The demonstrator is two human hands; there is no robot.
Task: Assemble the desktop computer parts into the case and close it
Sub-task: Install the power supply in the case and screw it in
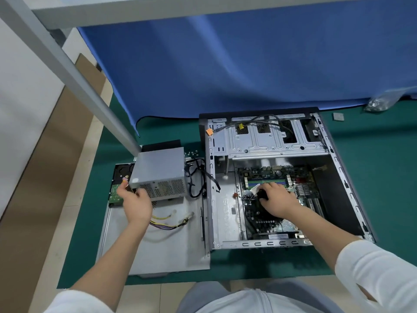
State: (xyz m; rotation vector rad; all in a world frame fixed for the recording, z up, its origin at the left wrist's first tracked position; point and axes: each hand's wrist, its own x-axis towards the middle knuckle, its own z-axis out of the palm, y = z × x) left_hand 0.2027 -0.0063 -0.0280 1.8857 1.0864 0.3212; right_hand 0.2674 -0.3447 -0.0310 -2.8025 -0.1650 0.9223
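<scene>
Head view looks down at the open grey metal computer case (266, 141), lying on its side on the green surface (383, 154). All places below are told from this case.

Inside the case, the green motherboard (277, 177) already sits flat on the bottom. So that part looks done. The rest is still out: the silver box-shaped power supply (160, 172) stands just left of the case, and its black cables (196, 177) lie between it and the case wall. A dark hard drive with a green board (117, 188) lies further left, partly under the power supply. Both rest on the flat grey metal side panel (162, 245), so the case is not closed yet (a lot is left, I think).

The right hand (277, 199) is inside the case, fingers curled over a black round part (261, 195) on the motherboard, maybe the cooler. Its grip looks bent around it. The left hand (135, 199) is at the near corner of the power supply, fingers loosely spread and touching it, not pinching.
</scene>
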